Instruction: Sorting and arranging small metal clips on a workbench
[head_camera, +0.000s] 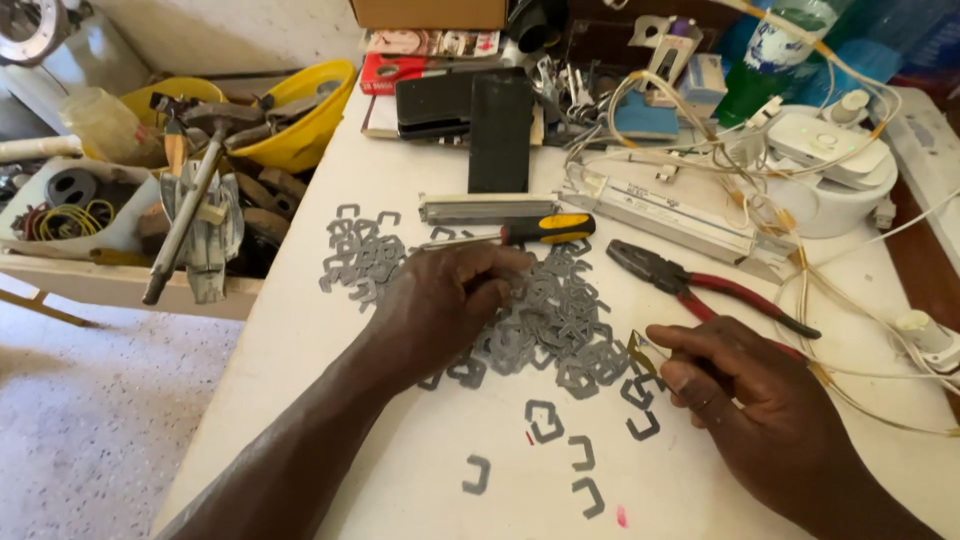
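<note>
Hands: left hand (440, 300) pinching grey metal clips (560, 330), right hand (745, 390) loosely curled, near red box (385, 72).

Grey metal clips (545, 320) on white surface (330, 400). Yellow-and-black screwdriver handle (550, 230). Red-handled black pliers (690, 285). Yellow hard hat (305, 130). Black rectangular block (500, 130). Green bottle (775, 50).

Bare white table (420, 470) nearest; beyond, metal clips (545, 320), screwdriver (530, 232), pliers (700, 285), tangled wires (790, 215).

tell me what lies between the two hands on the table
In the head view, a pile of flat grey C-shaped metal pieces lies between left hand and right hand.
</note>
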